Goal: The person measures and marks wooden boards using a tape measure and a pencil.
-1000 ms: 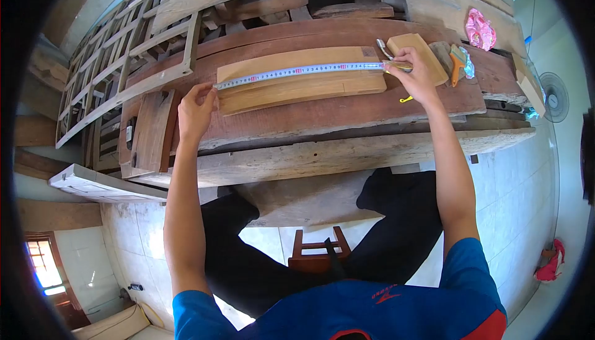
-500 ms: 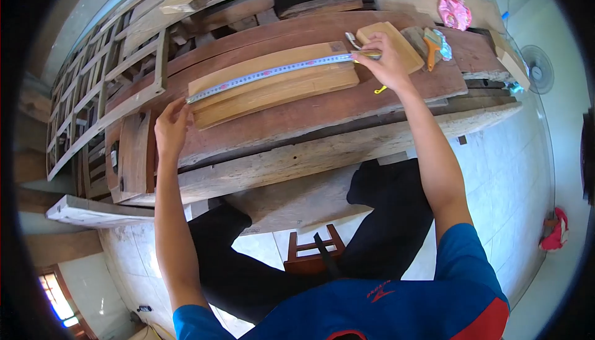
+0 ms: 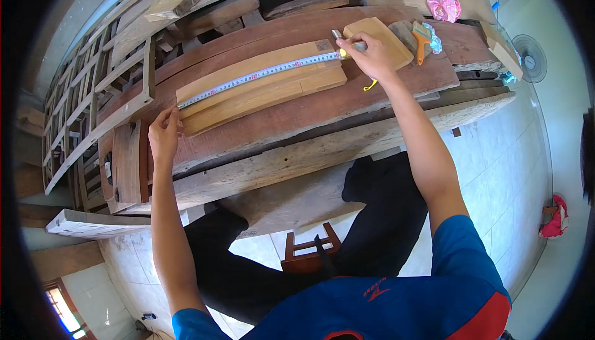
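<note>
A tape measure (image 3: pixel 254 78) is stretched along a light wooden board (image 3: pixel 273 61) from end to end. My left hand (image 3: pixel 163 130) pinches the tape's tip at the board's left end. At the right end my right hand (image 3: pixel 369 56) is closed round the tape's case, most of which is hidden by the fingers. A yellow strap (image 3: pixel 370 85) hangs below that hand. Beside the tape, on the near side, runs a second light wooden strip (image 3: pixel 266 97). Both pieces lie on a reddish-brown plank (image 3: pixel 248 142).
Right of my right hand sit a wooden block (image 3: pixel 396 46) and an orange-handled brush (image 3: pixel 421 46). A pink cloth (image 3: pixel 444 2) lies behind them. At the left stands a wooden lattice frame (image 3: pixel 105 114). A small stool (image 3: pixel 310 250) is between my legs.
The whole view has shifted, with the bench a little further left. Near the board's right end, the tape's case is more covered by my right hand. Both hands keep their hold.
</note>
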`<state>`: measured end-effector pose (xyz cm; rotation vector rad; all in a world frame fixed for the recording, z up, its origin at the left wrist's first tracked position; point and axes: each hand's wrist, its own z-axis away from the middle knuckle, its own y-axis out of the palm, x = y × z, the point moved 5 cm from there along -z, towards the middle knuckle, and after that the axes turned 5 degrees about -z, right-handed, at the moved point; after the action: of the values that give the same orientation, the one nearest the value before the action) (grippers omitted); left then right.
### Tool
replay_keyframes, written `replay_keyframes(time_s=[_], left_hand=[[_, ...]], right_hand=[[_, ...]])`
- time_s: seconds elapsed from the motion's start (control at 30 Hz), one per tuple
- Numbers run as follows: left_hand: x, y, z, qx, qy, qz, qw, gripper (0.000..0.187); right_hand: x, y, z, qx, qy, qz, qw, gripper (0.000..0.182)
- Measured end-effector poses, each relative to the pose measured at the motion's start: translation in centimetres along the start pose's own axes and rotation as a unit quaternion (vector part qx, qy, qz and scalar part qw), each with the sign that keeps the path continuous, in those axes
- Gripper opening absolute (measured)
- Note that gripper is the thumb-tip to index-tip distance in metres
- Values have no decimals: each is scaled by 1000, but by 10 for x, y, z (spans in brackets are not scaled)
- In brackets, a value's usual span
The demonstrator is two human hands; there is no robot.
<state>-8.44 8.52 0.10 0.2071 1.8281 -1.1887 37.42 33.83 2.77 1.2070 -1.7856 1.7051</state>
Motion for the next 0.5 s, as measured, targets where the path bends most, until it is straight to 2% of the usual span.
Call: replay_keyframes(time_s=[0.3,0.5], left_hand=[[12,2,-7,2,1,67,998,31],[7,3,-7,-2,-42,121,992,24]], right_hand=[[-15,9,-16,-17,-40,35,998,67],[-2,5,-13,-11,-64,22,998,60]])
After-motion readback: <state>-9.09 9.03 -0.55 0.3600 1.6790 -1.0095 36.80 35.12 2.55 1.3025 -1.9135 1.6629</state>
